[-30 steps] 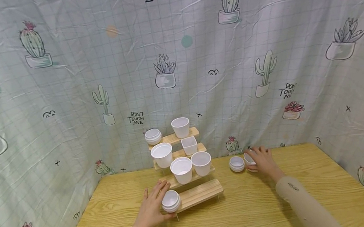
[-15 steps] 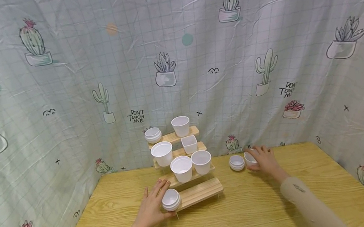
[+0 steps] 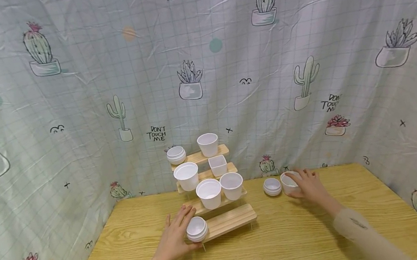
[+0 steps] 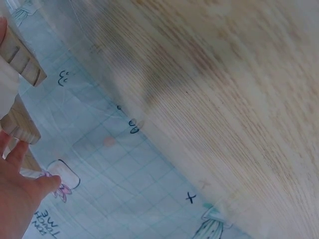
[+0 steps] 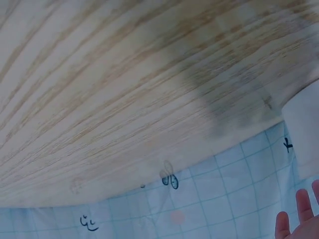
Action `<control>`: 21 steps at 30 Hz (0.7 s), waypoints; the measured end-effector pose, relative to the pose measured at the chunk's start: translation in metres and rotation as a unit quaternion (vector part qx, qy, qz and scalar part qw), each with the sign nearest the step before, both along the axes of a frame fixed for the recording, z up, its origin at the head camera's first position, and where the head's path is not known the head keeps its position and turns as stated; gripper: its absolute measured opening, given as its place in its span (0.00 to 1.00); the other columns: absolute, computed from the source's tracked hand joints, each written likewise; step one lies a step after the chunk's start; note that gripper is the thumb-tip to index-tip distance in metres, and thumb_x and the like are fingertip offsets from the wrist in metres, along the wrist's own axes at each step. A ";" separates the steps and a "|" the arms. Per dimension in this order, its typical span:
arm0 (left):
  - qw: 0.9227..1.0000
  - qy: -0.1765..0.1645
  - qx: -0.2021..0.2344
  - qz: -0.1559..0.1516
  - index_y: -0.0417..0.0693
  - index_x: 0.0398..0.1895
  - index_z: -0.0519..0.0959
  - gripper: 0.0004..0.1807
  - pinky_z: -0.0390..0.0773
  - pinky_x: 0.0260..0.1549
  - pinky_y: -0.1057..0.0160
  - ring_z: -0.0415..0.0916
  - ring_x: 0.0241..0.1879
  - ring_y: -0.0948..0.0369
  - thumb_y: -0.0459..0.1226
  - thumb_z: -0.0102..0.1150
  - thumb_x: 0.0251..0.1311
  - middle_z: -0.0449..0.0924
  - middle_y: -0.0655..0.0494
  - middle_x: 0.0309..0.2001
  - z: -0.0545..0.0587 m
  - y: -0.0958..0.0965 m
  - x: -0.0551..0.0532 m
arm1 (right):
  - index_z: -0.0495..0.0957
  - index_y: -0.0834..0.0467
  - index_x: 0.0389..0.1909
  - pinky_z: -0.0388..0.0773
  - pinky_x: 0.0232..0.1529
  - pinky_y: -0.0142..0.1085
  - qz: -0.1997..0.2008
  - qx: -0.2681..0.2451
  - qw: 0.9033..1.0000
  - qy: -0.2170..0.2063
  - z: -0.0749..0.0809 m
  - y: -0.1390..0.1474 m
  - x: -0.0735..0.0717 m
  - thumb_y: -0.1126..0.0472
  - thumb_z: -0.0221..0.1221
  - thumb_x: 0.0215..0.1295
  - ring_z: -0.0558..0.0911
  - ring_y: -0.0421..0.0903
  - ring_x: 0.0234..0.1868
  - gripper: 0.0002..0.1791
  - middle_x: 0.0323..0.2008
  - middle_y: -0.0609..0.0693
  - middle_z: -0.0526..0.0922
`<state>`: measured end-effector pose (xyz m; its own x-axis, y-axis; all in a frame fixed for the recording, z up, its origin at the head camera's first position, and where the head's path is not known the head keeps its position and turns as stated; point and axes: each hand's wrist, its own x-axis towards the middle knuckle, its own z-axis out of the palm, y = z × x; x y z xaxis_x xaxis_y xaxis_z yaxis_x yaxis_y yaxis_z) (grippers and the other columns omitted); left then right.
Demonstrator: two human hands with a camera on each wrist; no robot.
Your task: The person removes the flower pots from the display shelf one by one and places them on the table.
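Observation:
At the left end of a tiered wooden stand point(image 3: 229, 221), my left hand point(image 3: 173, 237) rests with fingers spread. Its fingertips point(image 4: 19, 149) touch a plank end in the left wrist view, and its thumb lies by the lowest tier's front leg. Beside this hand, a small round white pot point(image 3: 196, 228) sits on that lowest plank. My right hand point(image 3: 309, 187) is at a white tapered pot point(image 3: 289, 184) on the table, fingertips right at its rim. In the right wrist view, several straight fingers point(image 5: 304, 206) show below the white pot point(image 5: 305, 132).
A small round white pot point(image 3: 272, 187) stands just left of the tapered one. Higher tiers carry several white pots, including a square one point(image 3: 218, 165) and a tall one point(image 3: 208, 144). A cactus-print curtain point(image 3: 225, 78) hangs behind the wooden table point(image 3: 273, 249).
My right hand has shifted to the right and uncovered more of the tapered pot, which stays in place. The left hand and the stand hold still.

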<state>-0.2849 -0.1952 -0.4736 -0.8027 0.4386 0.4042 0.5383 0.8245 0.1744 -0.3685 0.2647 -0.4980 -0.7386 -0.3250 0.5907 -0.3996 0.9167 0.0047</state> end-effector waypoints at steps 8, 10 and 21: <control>1.000 0.004 0.006 -0.002 0.54 0.65 0.59 0.55 0.51 0.60 0.36 0.54 0.67 0.53 0.56 0.72 0.26 0.59 0.55 0.66 0.000 0.000 -0.001 | 0.72 0.51 0.51 0.63 0.32 0.50 0.037 0.013 0.997 0.072 0.001 -0.003 0.010 0.44 0.70 0.33 0.70 0.59 0.40 0.38 0.48 0.61 0.73; 1.000 0.003 0.007 -0.003 0.54 0.65 0.59 0.55 0.51 0.60 0.36 0.54 0.67 0.53 0.56 0.72 0.26 0.60 0.55 0.65 0.000 0.000 0.000 | 0.72 0.51 0.51 0.63 0.33 0.50 0.045 0.012 0.996 0.079 0.001 -0.005 0.013 0.44 0.70 0.33 0.71 0.60 0.40 0.38 0.49 0.61 0.73; 1.000 -0.009 0.013 -0.003 0.55 0.65 0.59 0.55 0.50 0.60 0.36 0.53 0.67 0.53 0.55 0.72 0.27 0.59 0.55 0.66 0.001 0.000 0.001 | 0.72 0.50 0.52 0.64 0.33 0.50 0.065 0.020 0.995 0.075 0.009 -0.019 0.033 0.45 0.68 0.36 0.70 0.59 0.43 0.36 0.51 0.60 0.71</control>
